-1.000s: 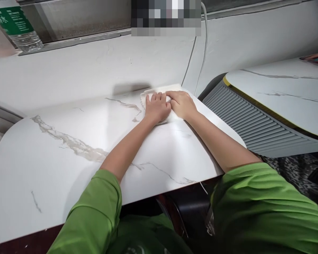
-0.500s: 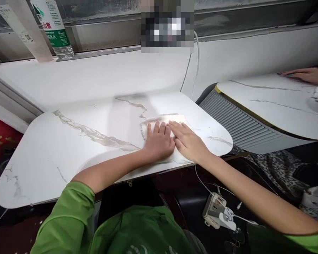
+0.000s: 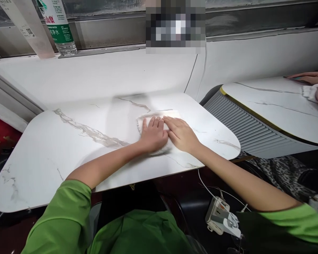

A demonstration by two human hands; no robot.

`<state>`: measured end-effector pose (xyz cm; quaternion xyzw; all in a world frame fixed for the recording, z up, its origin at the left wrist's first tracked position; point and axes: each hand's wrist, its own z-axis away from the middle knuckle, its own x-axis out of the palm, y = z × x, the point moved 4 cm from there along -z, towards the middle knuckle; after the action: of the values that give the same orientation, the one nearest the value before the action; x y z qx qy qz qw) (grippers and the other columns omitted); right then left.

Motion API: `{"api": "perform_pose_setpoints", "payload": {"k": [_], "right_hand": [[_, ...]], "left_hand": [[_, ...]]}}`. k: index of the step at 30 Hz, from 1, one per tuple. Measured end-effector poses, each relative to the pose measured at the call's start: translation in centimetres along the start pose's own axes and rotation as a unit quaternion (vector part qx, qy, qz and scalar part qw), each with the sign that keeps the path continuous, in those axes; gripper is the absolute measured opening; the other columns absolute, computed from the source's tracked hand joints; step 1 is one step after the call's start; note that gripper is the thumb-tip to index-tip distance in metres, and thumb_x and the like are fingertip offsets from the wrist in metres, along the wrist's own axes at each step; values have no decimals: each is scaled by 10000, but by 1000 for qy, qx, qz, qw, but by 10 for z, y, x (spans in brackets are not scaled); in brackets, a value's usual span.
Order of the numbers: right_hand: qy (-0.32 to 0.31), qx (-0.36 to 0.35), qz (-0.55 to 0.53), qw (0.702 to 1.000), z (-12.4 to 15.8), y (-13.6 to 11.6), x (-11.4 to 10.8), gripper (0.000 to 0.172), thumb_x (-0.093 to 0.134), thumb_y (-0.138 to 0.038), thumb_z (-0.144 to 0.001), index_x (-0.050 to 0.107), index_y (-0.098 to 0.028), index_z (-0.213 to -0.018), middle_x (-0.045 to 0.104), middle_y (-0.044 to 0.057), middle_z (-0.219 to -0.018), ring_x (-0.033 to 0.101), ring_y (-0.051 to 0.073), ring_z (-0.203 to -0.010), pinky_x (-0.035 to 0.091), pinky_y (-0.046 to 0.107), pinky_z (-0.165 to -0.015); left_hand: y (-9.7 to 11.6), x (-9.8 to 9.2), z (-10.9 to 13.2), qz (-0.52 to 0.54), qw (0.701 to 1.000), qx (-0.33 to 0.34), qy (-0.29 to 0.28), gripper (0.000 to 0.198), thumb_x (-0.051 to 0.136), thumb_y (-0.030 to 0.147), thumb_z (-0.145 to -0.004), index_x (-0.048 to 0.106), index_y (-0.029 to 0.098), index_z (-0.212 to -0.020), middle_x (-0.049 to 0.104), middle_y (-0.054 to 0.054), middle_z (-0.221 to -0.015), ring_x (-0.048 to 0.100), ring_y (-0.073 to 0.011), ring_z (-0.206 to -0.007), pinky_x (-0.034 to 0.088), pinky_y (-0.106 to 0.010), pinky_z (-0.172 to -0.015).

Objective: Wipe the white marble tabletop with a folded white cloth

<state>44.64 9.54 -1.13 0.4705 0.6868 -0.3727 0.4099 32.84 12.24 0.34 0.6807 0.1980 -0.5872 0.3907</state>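
Note:
A white cloth (image 3: 172, 113) lies flat on the marble-patterned white table (image 3: 76, 165), right of the table's middle. My left hand (image 3: 154, 137) presses down on it, palm down, with the fingers stretched forward and slightly apart. Beside it, my right hand (image 3: 184, 135) rests on the cloth's right part, fingers extended and angled to the left. The thumbs are close together, near touching. Both hands hide much of the cloth, whose stitched left edge and far edge show around them.
On the ledge at back left stand a water bottle (image 3: 63, 31) and a pale tall container (image 3: 34, 31). A second marbled table (image 3: 275, 109) is at right, with another person's hand (image 3: 309, 77) on it. A power strip with plugs (image 3: 219, 215) sits below the table edge.
Both hands and the cloth have slid a little to the left and away from me across the table. The view has shifted slightly.

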Motion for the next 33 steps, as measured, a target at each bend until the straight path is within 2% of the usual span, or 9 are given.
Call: {"api": "perform_pose_setpoints", "payload": {"k": [3,10,17,21,26,33], "right_hand": [[-5,-3,-1,1000,-33,10,15,542,320,-237,-892,528,-83,-1369,553,168,-1432,501,291,-1343,392,512,-1118],[-12,31,4,999,-107,30,46,532,321,-204,-890,531,-62,-1357,547,181,-1432,498,304,-1328,373,492,-1112],[-9,56,-13,998,-147,42,58,534,320,-182,-889,532,-67,-1365,557,159,-1427,507,284,-1307,349,447,-1119],[-1,47,-22,999,-160,48,62,515,316,-171,-884,563,-86,-1328,591,156,-1387,533,284,-1270,368,436,-1096],[18,36,-23,999,-165,54,68,485,315,-182,-897,579,-116,-1298,601,150,-1375,540,292,-1252,370,457,-1086],[7,28,-15,999,-149,41,62,518,290,-195,-908,548,-99,-1347,561,149,-1425,511,279,-1300,352,451,-1109]], "left_hand": [[-23,-6,-26,2,1000,-22,0,567,200,284,-1008,280,77,-1530,276,-94,-1629,185,-217,-1524,81,-502,-1258],[-71,-22,-85,-5,1000,-7,23,543,231,288,-1012,324,94,-1510,327,-97,-1608,243,-201,-1502,87,-461,-1256],[-95,-29,-121,4,998,-19,57,496,261,275,-1001,412,129,-1450,422,-84,-1552,314,-207,-1463,135,-440,-1247],[-101,-31,-133,5,997,-33,72,457,260,255,-996,457,157,-1396,457,-81,-1525,344,-195,-1443,154,-443,-1240],[-104,-30,-137,-16,998,-30,56,485,236,266,-1010,397,138,-1450,388,-93,-1570,293,-202,-1471,136,-473,-1239],[-98,-28,-115,-20,998,-39,36,525,214,283,-1016,340,133,-1503,315,-77,-1612,222,-193,-1506,81,-464,-1254]]}}
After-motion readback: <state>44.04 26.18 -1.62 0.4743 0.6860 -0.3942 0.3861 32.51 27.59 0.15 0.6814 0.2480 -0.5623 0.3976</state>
